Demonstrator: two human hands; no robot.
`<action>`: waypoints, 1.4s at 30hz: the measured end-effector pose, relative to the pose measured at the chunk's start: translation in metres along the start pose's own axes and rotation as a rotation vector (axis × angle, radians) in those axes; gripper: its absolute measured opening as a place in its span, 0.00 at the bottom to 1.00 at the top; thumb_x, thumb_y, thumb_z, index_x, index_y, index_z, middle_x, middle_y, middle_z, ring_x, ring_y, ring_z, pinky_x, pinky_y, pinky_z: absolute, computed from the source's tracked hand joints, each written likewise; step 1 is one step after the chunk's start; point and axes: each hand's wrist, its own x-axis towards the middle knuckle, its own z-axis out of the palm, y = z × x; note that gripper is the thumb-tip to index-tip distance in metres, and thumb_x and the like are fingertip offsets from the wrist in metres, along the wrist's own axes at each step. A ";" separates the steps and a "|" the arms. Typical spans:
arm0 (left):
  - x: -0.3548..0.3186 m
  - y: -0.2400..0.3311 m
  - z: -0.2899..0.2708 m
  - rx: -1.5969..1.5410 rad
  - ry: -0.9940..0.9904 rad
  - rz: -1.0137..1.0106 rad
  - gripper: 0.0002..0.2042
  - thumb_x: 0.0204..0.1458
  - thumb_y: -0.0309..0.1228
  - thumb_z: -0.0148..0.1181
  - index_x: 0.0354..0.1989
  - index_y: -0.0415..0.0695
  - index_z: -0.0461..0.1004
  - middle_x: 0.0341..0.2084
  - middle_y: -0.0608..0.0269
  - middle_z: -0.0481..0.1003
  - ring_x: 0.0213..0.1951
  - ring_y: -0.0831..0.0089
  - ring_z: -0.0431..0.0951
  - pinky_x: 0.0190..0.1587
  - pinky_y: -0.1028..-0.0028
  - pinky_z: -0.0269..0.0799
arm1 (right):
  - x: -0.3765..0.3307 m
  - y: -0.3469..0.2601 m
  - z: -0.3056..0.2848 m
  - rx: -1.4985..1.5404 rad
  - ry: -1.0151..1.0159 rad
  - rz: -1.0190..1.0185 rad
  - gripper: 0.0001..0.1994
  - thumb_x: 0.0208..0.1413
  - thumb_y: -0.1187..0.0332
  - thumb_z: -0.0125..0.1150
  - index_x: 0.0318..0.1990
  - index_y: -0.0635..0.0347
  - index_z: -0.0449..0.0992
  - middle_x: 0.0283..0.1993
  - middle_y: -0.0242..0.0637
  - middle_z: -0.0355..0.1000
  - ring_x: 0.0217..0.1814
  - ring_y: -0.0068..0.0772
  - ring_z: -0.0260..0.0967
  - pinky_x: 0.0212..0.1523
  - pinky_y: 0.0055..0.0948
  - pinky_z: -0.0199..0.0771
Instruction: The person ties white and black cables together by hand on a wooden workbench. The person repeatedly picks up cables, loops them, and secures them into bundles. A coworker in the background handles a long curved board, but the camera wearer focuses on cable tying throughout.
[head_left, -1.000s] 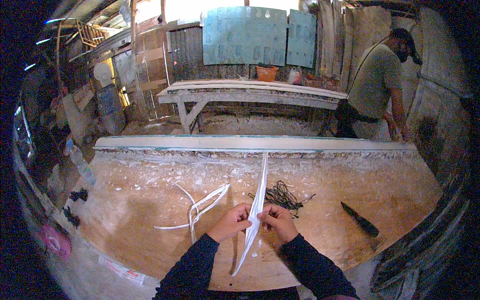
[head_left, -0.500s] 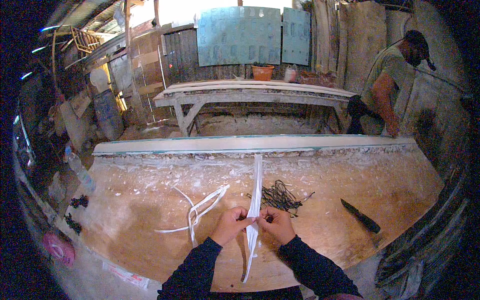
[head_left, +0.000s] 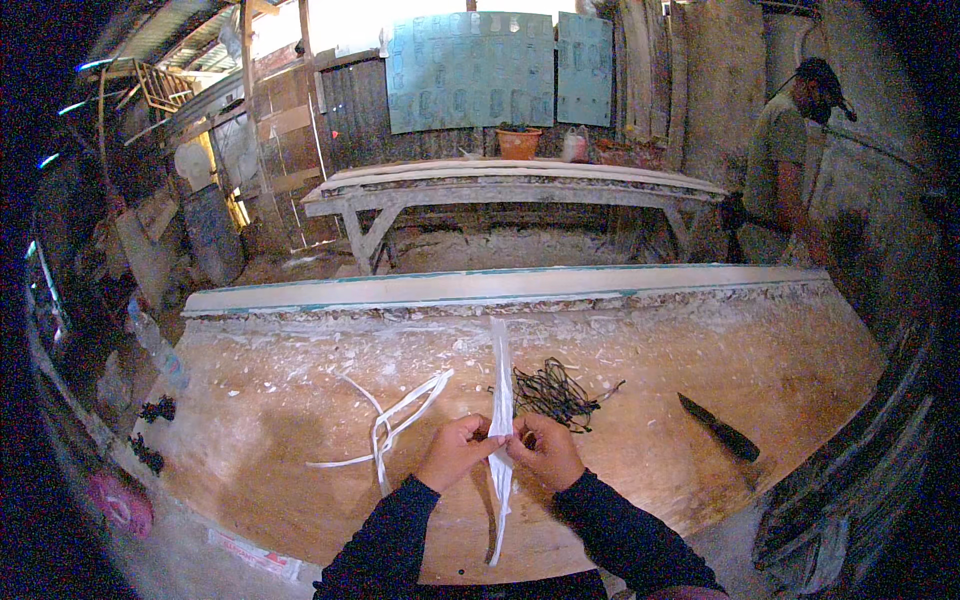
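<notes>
A long white strip runs from the middle of the wooden worktable down toward me. My left hand and my right hand both pinch it at its middle, fingertips meeting on the strip. Its lower end hangs past my wrists. Just left of my hands lie a few loose white strips, curled and crossing. A tangle of thin black wire sits just beyond my right hand.
A dark-handled knife lies on the table at the right. A long pale plank runs along the table's far edge. Beyond it stands a workbench; a person works at the far right.
The view has tilted down a little and the strip now points straight away from me. My hands have closed together on its middle. The person at the right has straightened up.
</notes>
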 end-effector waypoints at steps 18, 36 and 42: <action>-0.004 0.020 -0.007 -0.131 -0.145 -0.109 0.08 0.49 0.30 0.51 0.33 0.39 0.69 0.25 0.68 0.71 0.27 0.81 0.70 0.29 0.80 0.69 | 0.004 0.009 -0.001 0.370 -0.114 0.131 0.05 0.47 0.70 0.55 0.24 0.60 0.68 0.20 0.24 0.64 0.21 0.11 0.59 0.20 0.14 0.58; -0.035 -0.039 -0.179 -1.211 0.394 0.713 0.08 0.52 0.34 0.44 0.37 0.45 0.65 0.29 0.67 0.68 0.30 0.77 0.67 0.34 0.76 0.67 | 0.006 -0.003 -0.028 -0.234 -0.432 0.105 0.11 0.40 0.61 0.55 0.25 0.59 0.73 0.19 0.42 0.68 0.21 0.35 0.66 0.26 0.31 0.65; -0.047 -0.039 -0.186 -1.915 -0.178 0.744 0.08 0.52 0.33 0.45 0.37 0.45 0.66 0.27 0.67 0.67 0.30 0.77 0.66 0.32 0.78 0.67 | 0.011 0.014 -0.026 -0.523 -0.510 0.185 0.12 0.41 0.59 0.56 0.29 0.56 0.75 0.25 0.44 0.71 0.26 0.38 0.69 0.27 0.33 0.66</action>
